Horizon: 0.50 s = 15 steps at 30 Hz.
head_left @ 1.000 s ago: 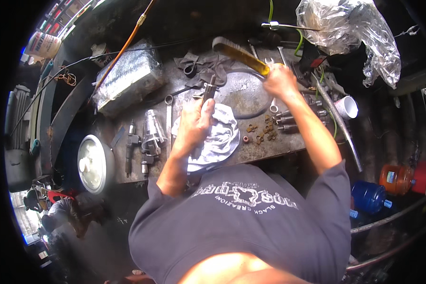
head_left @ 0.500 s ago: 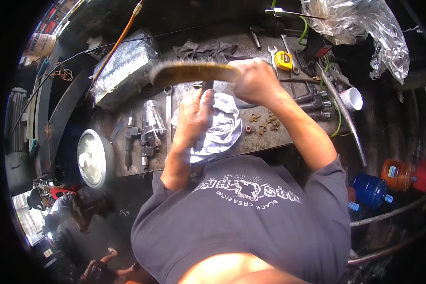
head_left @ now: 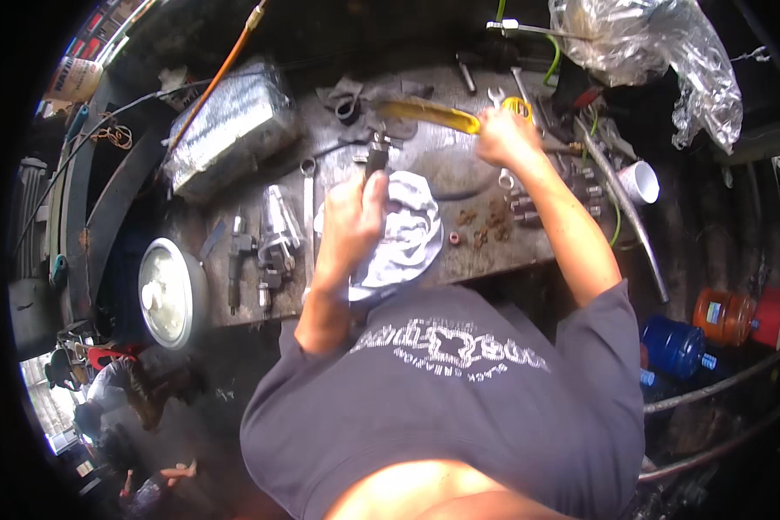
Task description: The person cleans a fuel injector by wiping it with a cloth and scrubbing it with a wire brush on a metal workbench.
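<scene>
My left hand (head_left: 353, 217) is closed around an upright dark metal injector-like part (head_left: 377, 156), its top showing above my thumb. My right hand (head_left: 507, 137) grips a long yellow-handled brush (head_left: 433, 113), blurred, whose head points left, just above and right of that part. A crumpled white cloth (head_left: 407, 225) lies on a round base under my left hand. Right of it are several small brass-coloured pieces (head_left: 492, 227), a reddish ring (head_left: 454, 237) and several metal injector-like parts (head_left: 572, 199). A yellow tape measure (head_left: 518, 107) sits behind my right hand.
The metal bench (head_left: 485, 269) holds a foil-covered block (head_left: 234, 121), wrenches (head_left: 308, 199), more parts (head_left: 238, 273) and a white cup (head_left: 640, 182). A lidded white pot (head_left: 169, 295) stands left, water jugs (head_left: 672, 347) right. Plastic sheeting (head_left: 693, 78) hangs back right. People (head_left: 126, 390) are at lower left.
The brush swung left across the top of the held part half a second ago; now my right hand is back to the right, the brush clear of it. My left hand stayed nearly in place.
</scene>
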### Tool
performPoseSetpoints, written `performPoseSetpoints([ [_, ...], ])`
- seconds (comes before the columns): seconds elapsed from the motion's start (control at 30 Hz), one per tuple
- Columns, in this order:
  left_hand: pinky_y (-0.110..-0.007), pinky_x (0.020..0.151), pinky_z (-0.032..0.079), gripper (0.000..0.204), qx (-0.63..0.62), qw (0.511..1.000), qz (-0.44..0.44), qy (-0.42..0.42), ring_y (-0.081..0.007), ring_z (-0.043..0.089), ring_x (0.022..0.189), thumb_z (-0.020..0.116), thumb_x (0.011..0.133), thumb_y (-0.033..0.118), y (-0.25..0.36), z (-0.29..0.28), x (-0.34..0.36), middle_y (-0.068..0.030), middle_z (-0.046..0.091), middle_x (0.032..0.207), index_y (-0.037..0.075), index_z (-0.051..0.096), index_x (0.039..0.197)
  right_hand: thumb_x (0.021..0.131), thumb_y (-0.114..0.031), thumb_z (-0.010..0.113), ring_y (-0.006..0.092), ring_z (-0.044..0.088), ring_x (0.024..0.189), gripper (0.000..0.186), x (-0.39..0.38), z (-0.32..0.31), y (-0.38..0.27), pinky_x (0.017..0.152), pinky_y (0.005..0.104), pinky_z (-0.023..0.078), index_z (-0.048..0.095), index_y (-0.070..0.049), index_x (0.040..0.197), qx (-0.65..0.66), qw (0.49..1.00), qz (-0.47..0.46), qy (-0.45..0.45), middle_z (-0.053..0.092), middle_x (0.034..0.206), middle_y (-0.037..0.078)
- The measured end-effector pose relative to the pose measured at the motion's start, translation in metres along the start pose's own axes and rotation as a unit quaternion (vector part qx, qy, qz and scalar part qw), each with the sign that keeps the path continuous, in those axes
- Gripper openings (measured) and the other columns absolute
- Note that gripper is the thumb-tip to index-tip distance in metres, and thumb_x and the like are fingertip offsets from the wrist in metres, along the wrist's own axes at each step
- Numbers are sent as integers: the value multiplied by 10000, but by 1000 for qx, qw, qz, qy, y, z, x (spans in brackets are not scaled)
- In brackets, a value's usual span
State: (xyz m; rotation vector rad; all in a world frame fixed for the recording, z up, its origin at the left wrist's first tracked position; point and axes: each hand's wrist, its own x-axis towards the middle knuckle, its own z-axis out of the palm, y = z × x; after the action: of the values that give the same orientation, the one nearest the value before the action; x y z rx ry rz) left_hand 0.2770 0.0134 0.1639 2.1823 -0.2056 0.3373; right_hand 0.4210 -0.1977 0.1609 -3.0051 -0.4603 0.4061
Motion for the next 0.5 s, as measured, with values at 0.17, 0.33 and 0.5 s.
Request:
performPoseSetpoints([
  [0.17, -288, 449, 398, 357, -177, 964, -201, 7, -108, 505, 461, 470, 940, 298, -5, 11, -1, -39, 543, 528, 24, 547, 725, 751, -148, 542, 281, 656, 797, 148, -10, -11, -20, 698, 400, 524, 638, -57, 816, 272, 956, -68, 88, 662, 820, 146],
  [0.33, -263, 403, 361, 358, -185, 958, -218, -2, -80, 451, 421, 477, 939, 296, 9, 18, 9, -13, 500, 510, 29, 542, 709, 747, -144, 498, 308, 647, 791, 223, -2, 28, -15, 735, 407, 529, 669, -136, 890, 101, 965, -142, 194, 663, 834, 116],
  [0.5, -276, 408, 355, 374, -237, 945, -226, -9, -83, 448, 414, 475, 939, 282, -18, 21, -6, -24, 506, 522, 17, 534, 681, 797, -185, 483, 322, 638, 824, 226, -9, -17, 10, 732, 414, 520, 666, -120, 913, 35, 988, 20, 152, 657, 887, 140],
])
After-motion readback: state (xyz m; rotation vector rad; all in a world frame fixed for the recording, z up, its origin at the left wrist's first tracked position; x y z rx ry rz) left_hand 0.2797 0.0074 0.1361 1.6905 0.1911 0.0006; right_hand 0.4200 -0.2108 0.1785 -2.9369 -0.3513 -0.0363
